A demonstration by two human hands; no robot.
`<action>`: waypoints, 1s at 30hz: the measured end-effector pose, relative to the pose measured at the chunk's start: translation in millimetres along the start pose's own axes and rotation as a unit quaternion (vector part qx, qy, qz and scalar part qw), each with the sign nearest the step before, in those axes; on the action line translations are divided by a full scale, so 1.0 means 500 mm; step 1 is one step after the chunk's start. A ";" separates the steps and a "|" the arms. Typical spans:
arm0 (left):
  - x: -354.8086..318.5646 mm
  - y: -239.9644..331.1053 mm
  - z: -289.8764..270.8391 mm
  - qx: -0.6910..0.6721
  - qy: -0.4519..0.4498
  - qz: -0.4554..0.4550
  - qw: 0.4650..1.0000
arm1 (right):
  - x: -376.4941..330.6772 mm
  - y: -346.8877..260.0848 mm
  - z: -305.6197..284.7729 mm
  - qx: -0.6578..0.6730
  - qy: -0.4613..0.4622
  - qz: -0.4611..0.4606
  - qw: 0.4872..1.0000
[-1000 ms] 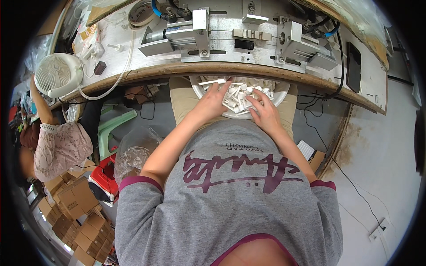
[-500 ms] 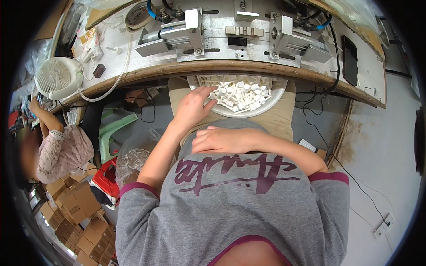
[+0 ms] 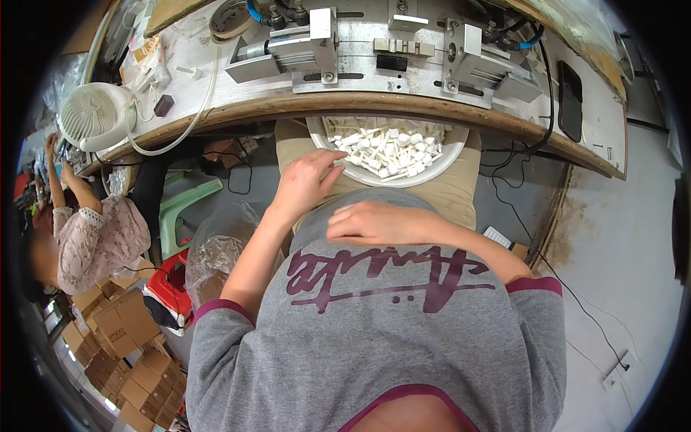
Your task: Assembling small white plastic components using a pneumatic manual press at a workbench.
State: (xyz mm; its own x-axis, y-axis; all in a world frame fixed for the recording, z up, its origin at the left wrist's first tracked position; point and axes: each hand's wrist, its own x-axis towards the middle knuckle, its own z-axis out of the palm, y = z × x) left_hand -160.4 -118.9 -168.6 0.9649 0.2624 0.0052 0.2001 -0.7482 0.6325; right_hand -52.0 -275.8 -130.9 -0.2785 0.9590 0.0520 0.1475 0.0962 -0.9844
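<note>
Seeing a white bowl [image 3: 453, 153] on the lap, tucked partly under the table [image 3: 288, 106] edge and loaded with small white pieces [image 3: 392, 150], mostly thin sticks, some with chunky ends. Seeing the left hand [image 3: 309, 183] right at the bowl's left rim, with fingers loosely bent and thumb apart from them. Can't really tell about contact with the pieces, tbh. Spotting the right hand [image 3: 374, 221] on the near side of the bowl, laid across the grey shirt [image 3: 389, 324], with fingers close together and a bit curled. Can't see into that palm, so can't tell about anything being held.

Just beyond the bowl, up on the table, got a metal block [image 3: 404, 47] with a black bit [image 3: 391, 63] on its near side. Also got a left bracket [image 3: 324, 47] and right bracket [image 3: 464, 57], beyond the bowl and off to either side. Way out left past the bowl, seeing a white fan [image 3: 96, 115]. Far right past the bowl, seeing a phone [image 3: 570, 101]. Down left of the bowl, got a green stool [image 3: 188, 205], a clear bag [image 3: 216, 248] and stacked boxes [image 3: 126, 320]. Also spotting a co-worker [image 3: 111, 237] in a pink lacy top, well left of the bowl.
</note>
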 end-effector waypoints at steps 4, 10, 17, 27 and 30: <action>0.001 -0.007 -0.013 -0.002 0.018 0.013 1.000 | -0.015 -0.017 -0.008 -0.057 0.004 0.022 0.998; -0.009 -0.009 -0.006 0.008 0.012 0.018 1.000 | 0.011 -0.016 0.026 -0.022 0.113 -0.103 0.988; -0.043 0.002 -0.013 -0.017 0.048 0.022 0.998 | -0.024 -0.035 0.008 -0.114 0.041 0.012 0.993; -0.035 0.000 -0.010 -0.025 0.072 0.032 0.997 | -0.032 -0.026 0.012 -0.052 0.103 -0.003 0.993; -0.026 0.000 0.009 -0.027 0.046 0.031 0.998 | -0.040 -0.040 -0.010 -0.077 0.177 0.015 0.981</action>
State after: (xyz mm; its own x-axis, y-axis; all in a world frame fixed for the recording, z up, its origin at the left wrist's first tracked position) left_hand -172.4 -124.9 -172.3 0.9550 0.2736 0.1144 0.1291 -0.7309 0.6701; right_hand -44.8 -295.7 -111.1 0.0710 0.9919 0.1054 0.2999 0.0795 -0.9506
